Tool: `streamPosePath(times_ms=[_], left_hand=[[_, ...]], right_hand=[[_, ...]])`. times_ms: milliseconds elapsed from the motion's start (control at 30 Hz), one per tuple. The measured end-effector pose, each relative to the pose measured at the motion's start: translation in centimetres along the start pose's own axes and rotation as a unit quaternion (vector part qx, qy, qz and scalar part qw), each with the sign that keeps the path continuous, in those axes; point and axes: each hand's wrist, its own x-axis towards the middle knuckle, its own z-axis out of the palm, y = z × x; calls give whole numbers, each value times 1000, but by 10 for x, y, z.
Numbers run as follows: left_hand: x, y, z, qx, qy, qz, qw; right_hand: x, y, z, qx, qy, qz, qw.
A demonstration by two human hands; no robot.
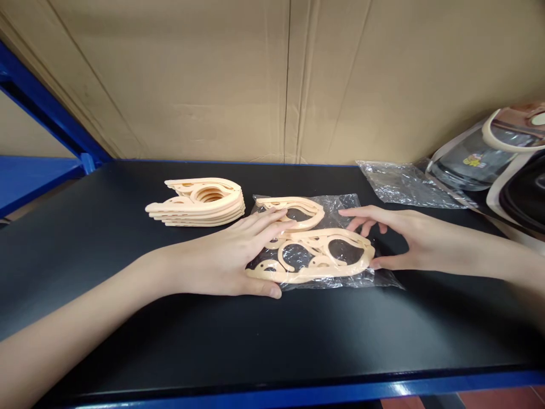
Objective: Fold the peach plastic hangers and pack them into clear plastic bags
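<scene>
Several peach-coloured plastic folding hangers (323,274) lie folded on the black shelf, in a clear plastic bag (347,200) whose film shows around and between them. My left hand (232,253) rests flat across their left end, fingers stretched out over the upper hangers and thumb near the front edge. At their right end, my right hand (389,236) has its thumb and fingers apart. Its thumb tip meets or nearly meets the rounded end of the front hanger, and the index finger points over the bag's right side. Further left stands a neat stack of matching folded hangers (217,213).
Another clear plastic bag (411,184) lies flat at the back right. Beside it are transparent containers with cream-coloured trim (468,159). A cardboard wall (204,85) closes off the back. Blue metal framing (319,392) edges the black shelf (238,346).
</scene>
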Motion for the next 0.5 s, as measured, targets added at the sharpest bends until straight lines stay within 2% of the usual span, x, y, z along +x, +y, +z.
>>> streamPosePath(times_ms=[133,267,500], left_hand=[[0,8,-6,5,-26,-31,999],[1,9,-7,8,-23,-20,1000],[2,11,-5,18,-13,-16,1000]], right_hand=[[9,-13,11,51,32,-2,998],[13,-19,19,69,63,-3,996],[16,-17,19,168,47,-25,984]])
